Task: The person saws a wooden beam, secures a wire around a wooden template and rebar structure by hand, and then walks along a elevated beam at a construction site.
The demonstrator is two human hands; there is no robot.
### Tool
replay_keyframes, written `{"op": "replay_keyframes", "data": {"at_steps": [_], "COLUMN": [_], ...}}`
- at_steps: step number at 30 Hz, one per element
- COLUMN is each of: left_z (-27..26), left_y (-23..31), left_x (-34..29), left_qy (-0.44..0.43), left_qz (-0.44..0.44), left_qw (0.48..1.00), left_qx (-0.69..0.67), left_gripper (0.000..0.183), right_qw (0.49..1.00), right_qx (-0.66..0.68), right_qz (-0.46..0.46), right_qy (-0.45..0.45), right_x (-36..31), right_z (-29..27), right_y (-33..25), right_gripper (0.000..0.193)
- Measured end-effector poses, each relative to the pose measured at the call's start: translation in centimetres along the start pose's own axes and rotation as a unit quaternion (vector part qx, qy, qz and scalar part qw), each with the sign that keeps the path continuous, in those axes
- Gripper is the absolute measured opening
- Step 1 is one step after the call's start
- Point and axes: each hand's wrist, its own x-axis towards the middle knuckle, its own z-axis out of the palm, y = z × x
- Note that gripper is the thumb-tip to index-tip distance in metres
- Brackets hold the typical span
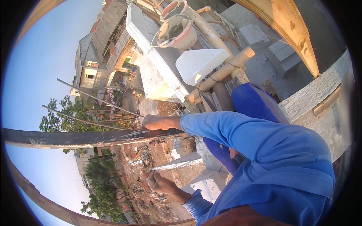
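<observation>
Blue shirt was nearest, with its right sleeve stretched toward the dark beam. On this beam rested the right hand, its fingers bent, beside a thin ribbed rod; whether they gripped the rod, I could not tell. Apart from the beam, the left hand had fingers curled nearly together, their content unclear. Farther were a white slab, a bucket, then trees.

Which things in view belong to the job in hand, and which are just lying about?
Likely in the job:
dark beam, at the right hand
metal rods, near that hand

Apparently lying about:
two buckets
white block
grey blocks
</observation>
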Motion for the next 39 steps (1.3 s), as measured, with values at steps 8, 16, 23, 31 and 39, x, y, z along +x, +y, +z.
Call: {"op": "replay_keyframes", "data": {"at_steps": [8, 16, 23, 31, 39], "left_z": [0.0, -0.1, -0.3, -0.3, -0.2], "left_y": [-0.1, 0.0, 0.4, 0.8, 0.8], "left_x": [0.1, 0.2, 0.2, 0.0, 0.0], "left_qy": [0.000, -0.004, -0.012, -0.010, -0.018], "left_qz": [-0.008, 0.003, 0.003, 0.017, 0.009], "left_qw": [1.000, 1.000, 1.000, 1.000, 1.000], "left_qx": [0.001, -0.012, -0.004, 0.011, 0.001], "left_gripper": [0.016, 0.016, 0.015, 0.015, 0.016], "right_qw": [0.999, 0.999, 0.998, 0.995, 0.995], "right_qx": [0.021, 0.029, 0.058, 0.081, 0.079], "right_qz": [-0.016, -0.033, 0.006, 0.040, 0.021], "right_qy": [-0.022, -0.023, -0.021, -0.030, -0.057], "right_x": [2.4, 3.6, 3.8, 2.5, 1.1], "right_z": [0.5, 0.7, 1.2, 1.1, 0.0], "right_y": [2.0, 3.3, 2.9, 1.5, 0.5], "right_gripper": [0.015, 0.014, 0.016, 0.019, 0.022]}}
